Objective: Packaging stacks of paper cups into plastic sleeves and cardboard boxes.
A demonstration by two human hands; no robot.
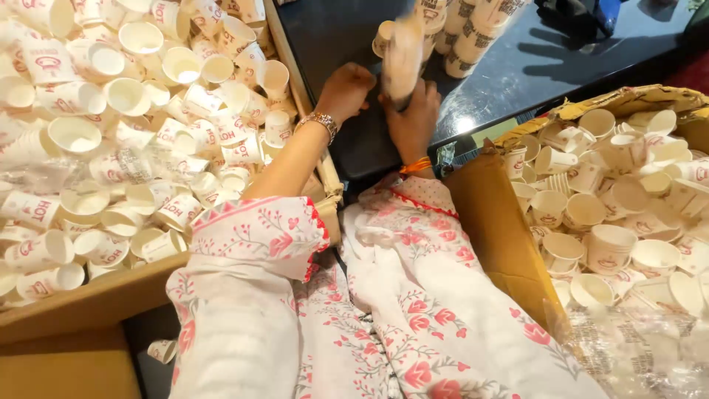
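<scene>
My right hand (413, 118) grips the bottom of a stack of white paper cups (403, 55), held upright over the black table (517, 74); the stack is blurred by motion. My left hand (343, 90), with a metal watch at the wrist, rests on the black table just left of the stack, fingers curled, seemingly touching its base. Both arms wear white sleeves with pink flower print.
A big cardboard box (88, 303) on the left is heaped with loose white paper cups (125, 96) with red print. A second cardboard box (491, 222) on the right holds more cups (613, 214). Several cup stacks (473, 33) lie on the table behind my hands.
</scene>
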